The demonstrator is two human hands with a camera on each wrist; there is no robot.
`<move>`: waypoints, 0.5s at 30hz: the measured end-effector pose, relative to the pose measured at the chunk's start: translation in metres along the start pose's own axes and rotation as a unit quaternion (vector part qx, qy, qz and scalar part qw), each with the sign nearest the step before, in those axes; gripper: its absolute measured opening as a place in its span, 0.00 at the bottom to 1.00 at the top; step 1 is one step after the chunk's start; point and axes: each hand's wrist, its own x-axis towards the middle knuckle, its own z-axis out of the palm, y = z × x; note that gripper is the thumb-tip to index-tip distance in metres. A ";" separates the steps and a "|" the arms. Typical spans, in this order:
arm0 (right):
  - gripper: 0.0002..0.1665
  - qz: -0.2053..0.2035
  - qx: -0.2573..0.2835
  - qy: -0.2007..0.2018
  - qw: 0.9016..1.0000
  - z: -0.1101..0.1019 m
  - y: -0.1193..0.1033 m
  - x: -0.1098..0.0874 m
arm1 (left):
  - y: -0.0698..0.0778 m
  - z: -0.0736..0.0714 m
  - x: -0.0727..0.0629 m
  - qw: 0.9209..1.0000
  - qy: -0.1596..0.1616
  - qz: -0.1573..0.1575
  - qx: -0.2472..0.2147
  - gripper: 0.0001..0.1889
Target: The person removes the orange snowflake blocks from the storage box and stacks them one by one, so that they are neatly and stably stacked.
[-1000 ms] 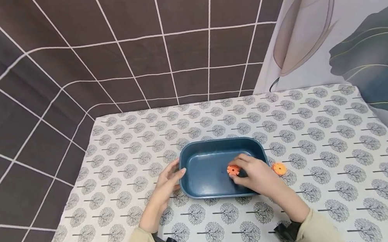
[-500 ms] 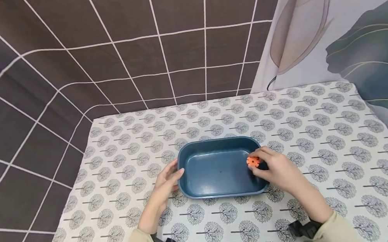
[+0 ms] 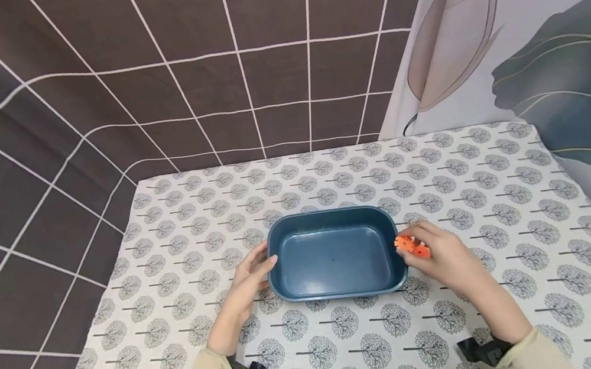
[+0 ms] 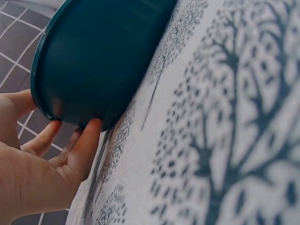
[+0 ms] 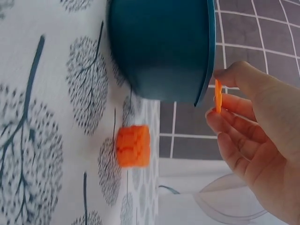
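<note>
A blue rectangular basin (image 3: 333, 261) with rounded corners stands on the table, nothing showing inside. My left hand (image 3: 249, 275) holds its left end, thumb over the rim and fingertips against the outer wall (image 4: 89, 70). Just past the opposite rim, my right hand (image 3: 443, 253) pinches a thin orange notched disc (image 3: 405, 246) between thumb and fingers. In the right wrist view this disc (image 5: 218, 96) is seen edge-on, level with the basin's rim. Below it a short stack of orange notched discs (image 5: 133, 146) sits on the cloth beside the basin; the hand partly covers that stack (image 3: 422, 251) in the head view.
A white cloth printed with grey trees (image 3: 213, 216) covers the table. Behind and to the left hangs a dark curtain with white grid lines (image 3: 200, 86). A pale leaf-patterned curtain (image 3: 474, 42) hangs at the right, with a thin black cable (image 3: 410, 124) at the table's back edge.
My right hand has carried the orange disc from over the basin's inside rightward, out past the rim and over the stack. The left hand has kept its place on the basin.
</note>
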 end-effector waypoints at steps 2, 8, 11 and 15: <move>0.20 -0.007 0.000 0.006 1.000 -0.001 0.004 -0.002 | 0.001 0.001 0.000 1.000 0.002 -0.003 0.002 0.32; 0.19 -0.014 0.008 0.012 1.000 -0.001 0.010 -0.007 | 0.002 0.001 -0.001 1.000 0.006 -0.009 0.003 0.32; 0.20 -0.012 0.002 0.017 1.000 -0.002 0.012 -0.010 | 0.002 0.001 0.000 1.000 0.005 -0.009 0.004 0.31; 0.21 -0.006 -0.016 0.017 1.000 -0.004 0.014 -0.015 | 0.001 0.001 0.000 1.000 0.005 -0.008 0.005 0.31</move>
